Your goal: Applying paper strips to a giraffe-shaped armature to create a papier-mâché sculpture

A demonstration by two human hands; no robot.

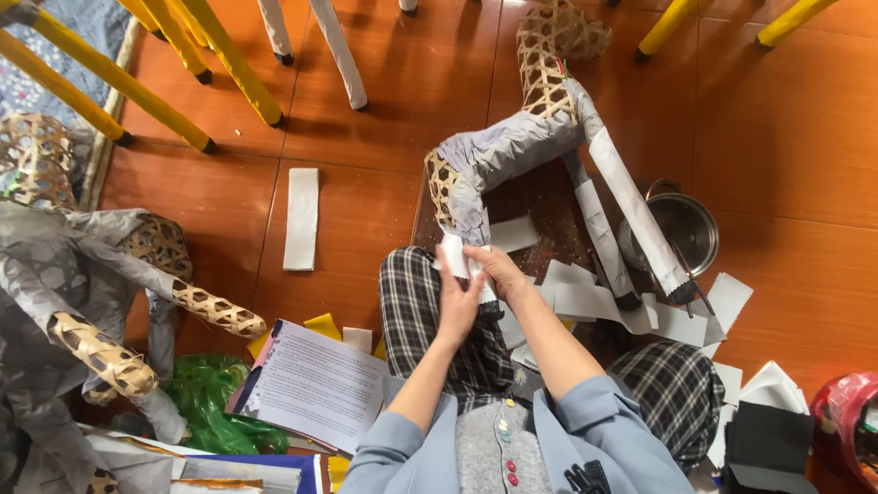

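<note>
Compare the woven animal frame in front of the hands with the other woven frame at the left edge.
The frame by the hands has white and grey paper over its body and legs, with its far end bare wicker; the left frame has crumpled grey paper and bare woven limbs. Both hands, left hand and right hand, press a white paper strip onto the first; nobody touches the left one. Both are bamboo lattice on the brown floor.

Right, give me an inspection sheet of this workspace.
Surface: brown tiled floor, littered.
Job's things: woven bamboo animal frame partly covered in grey paper; white paper strip pressed on its leg.
Clutter: loose white paper pieces, steel pot, printed sheet, green plastic bag.
Hands: left hand and right hand both on the strip.
Cables: nothing seen.
Surroundings: yellow chair legs, second papered frame.
</note>
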